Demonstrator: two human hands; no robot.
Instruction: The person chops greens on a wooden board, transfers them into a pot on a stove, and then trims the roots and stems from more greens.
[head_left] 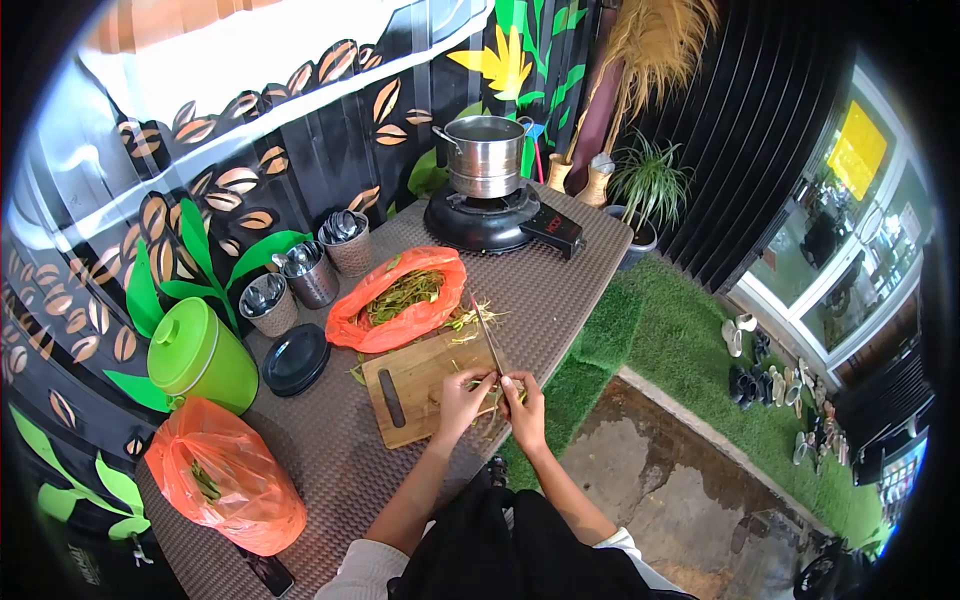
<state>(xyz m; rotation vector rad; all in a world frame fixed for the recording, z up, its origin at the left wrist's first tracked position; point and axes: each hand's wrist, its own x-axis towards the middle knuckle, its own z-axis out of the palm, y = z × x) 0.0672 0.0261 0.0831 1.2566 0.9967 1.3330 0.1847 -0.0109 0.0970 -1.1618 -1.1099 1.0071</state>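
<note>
Your right hand (523, 408) has its fingers closed round the near end of a knife (487, 335), the blade pointing away from you. Your left hand (465, 400) is just beside it, fingers bent inward; you can't tell whether they close on any of the green bits there.

The knife should feel light and stiff; hold it by the handle, clear of the edge. Under your hands lies the cutting board (432, 378), wooden, probably rigid and easily lifted by its slot. Beyond, green stalks (410, 297) fill an open orange bag (349, 326); they look light and bendy, best gathered in a loose bunch. The bag's thin plastic will likely crumple and may slip, so take it by the rim.

The table (345, 455) has a woven-looking surface. At its far end a metal pot (490, 165) stands on a black stove (475, 222); judge it heavier, and hold it by its side handles. Past the table you have green turf (690, 330), patchy, wet-looking floor (645, 465), shoes (770, 385) and a glass door (885, 240).
</note>
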